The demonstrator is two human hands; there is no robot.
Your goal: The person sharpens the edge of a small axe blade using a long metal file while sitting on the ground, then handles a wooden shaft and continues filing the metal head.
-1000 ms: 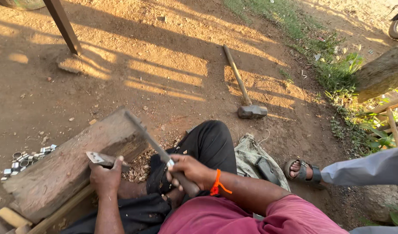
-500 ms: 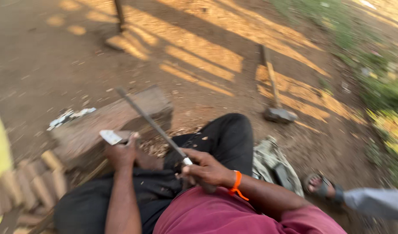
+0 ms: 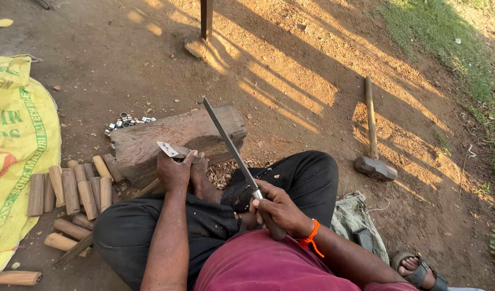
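Note:
I sit on the ground with crossed legs in black trousers. My left hand (image 3: 175, 168) grips a short wooden handle piece with a pale cut tip (image 3: 166, 149), pressed against a thick wooden block (image 3: 172, 136). My right hand (image 3: 277, 211), with an orange band at the wrist, holds the handle of a long flat metal file (image 3: 226, 140). The file slants up and away over the block. Wood shavings (image 3: 223, 173) lie on the ground between my legs and the block.
Several short round wooden handles (image 3: 78, 188) lie left of the block beside a yellow sack (image 3: 18, 140). Small metal rings (image 3: 126, 121) sit behind the block. A sledgehammer (image 3: 372, 134) lies at right. Another person's sandalled foot (image 3: 417, 269) shows at bottom right. A post (image 3: 206, 19) stands at the back.
The camera has swung left, bringing the yellow sack and the wooden handles into view. My hands keep the same grips on the workpiece and the file at the block.

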